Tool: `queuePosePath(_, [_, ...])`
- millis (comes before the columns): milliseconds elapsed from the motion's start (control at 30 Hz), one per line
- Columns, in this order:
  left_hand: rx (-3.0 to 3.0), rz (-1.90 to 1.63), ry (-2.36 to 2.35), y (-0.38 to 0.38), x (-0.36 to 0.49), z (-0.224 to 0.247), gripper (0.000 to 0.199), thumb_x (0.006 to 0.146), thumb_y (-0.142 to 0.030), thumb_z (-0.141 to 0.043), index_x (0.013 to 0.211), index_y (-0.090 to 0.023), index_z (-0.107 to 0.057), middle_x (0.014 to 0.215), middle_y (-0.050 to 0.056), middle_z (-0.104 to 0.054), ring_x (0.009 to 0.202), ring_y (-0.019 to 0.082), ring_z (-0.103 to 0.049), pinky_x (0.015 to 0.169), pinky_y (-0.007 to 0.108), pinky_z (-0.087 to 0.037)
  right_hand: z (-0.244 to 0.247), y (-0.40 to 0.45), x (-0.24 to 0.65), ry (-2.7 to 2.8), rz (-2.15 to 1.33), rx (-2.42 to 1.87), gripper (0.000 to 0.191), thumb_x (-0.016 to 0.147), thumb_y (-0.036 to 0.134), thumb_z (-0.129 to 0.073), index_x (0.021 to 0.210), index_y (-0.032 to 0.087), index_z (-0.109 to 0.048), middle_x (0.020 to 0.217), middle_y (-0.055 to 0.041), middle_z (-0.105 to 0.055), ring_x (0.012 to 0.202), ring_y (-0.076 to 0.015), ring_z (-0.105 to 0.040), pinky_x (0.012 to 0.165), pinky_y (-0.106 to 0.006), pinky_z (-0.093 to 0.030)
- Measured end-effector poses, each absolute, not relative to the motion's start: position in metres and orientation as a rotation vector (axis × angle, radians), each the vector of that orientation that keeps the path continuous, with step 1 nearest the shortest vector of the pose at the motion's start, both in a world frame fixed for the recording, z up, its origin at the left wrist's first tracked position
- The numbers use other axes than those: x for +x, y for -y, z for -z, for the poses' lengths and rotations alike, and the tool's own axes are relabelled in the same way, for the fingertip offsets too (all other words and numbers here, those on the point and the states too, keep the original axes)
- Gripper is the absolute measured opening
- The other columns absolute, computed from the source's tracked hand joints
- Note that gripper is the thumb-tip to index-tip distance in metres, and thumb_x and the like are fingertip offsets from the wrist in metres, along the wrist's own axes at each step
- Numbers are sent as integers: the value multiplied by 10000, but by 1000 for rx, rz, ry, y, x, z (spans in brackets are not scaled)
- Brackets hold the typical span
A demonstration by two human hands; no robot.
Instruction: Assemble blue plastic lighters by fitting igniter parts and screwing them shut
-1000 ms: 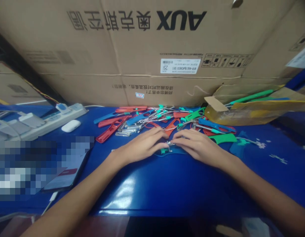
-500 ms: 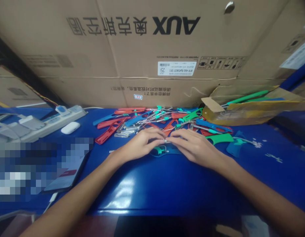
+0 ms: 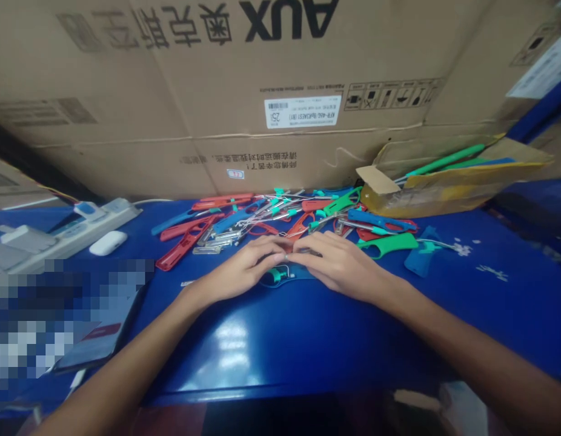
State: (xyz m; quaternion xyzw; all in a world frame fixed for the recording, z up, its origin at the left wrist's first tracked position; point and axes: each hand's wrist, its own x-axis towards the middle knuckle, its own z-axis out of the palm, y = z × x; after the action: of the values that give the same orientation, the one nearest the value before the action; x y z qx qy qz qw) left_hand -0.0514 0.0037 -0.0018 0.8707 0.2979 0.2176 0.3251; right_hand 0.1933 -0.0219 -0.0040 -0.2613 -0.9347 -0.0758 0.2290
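Observation:
My left hand point(image 3: 253, 263) and my right hand point(image 3: 341, 263) meet over the middle of the blue table. Thumb and fingertips of both are pinched together around something small and pale, mostly hidden by the fingers. Just below the fingertips lies a translucent blue lighter shell point(image 3: 303, 272) with a green piece point(image 3: 275, 276) and a thin white wire in it. Behind the hands spreads a pile of red, blue and green lighter shells, such as a red one point(image 3: 183, 245), along with metal tubes and wires. A green lighter shell point(image 3: 392, 244) lies beside my right hand.
A large cardboard box point(image 3: 217, 91) walls off the back. At the back right stands a taped open carton point(image 3: 444, 197) holding green and blue pieces. To the left are a power strip point(image 3: 94, 227), a white earphone case point(image 3: 108, 243) and a phone point(image 3: 99, 342). White bits point(image 3: 492, 272) lie right.
The head view has shifted, so the scene sits further left. Both hands keep their pinch above the blue lighter shell, with little visible finger movement.

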Motion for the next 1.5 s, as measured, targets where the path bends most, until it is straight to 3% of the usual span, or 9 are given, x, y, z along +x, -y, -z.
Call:
queuePosePath(133, [2323, -513, -804, -4, -55, 2, 327, 1048, -379, -466, 1319, -258, -602, 1424, 70, -581, 1317, 228, -534, 1138, 464, -411, 0, 21, 194, 2561, 133, -724, 271, 995, 102, -486, 1179, 162, -676, 1156, -113, -689, 1046, -220, -607, 850, -370, -455])
queuePosePath(300, [2405, -422, -757, -5, -63, -2, 537, 894, -480, -702, 1367, -279, -548, 1461, 81, -533, 1337, 259, -506, 1136, 474, -402, -3, 23, 196, 2593, 37, -758, 268, 1007, 131, -483, 1192, 168, -674, 1183, -116, -679, 1075, -225, -593, 891, -391, -445])
queuePosePath(533, [2481, -383, -749, -9, -66, 4, 355, 865, -447, -742, 1140, -243, -649, 1444, 78, -536, 1326, 279, -490, 1110, 488, -386, 3, 23, 196, 2548, -221, -763, 255, 1006, 148, -492, 1188, 170, -669, 1134, -104, -658, 1037, -211, -588, 907, -386, -482])
queuePosePath(867, [2425, -413, -748, -6, -65, 4, 405, 880, -418, -732, 1180, -222, -542, 1297, 80, -576, 1168, 255, -534, 1015, 417, -433, -1, 21, 198, 2492, -293, -766, 275, 1000, 127, -500, 1223, 168, -656, 1150, -109, -638, 1057, -202, -589, 913, -369, -513])
queuePosePath(1500, [2429, -413, -671, -5, -64, 4, 264, 888, -372, -730, 1051, -205, -604, 1259, 78, -592, 1157, 239, -533, 981, 379, -443, -1, 23, 200, 2513, -387, -837, 263, 1004, 162, -520, 1213, 159, -680, 1148, -99, -668, 1063, -188, -626, 922, -327, -532])
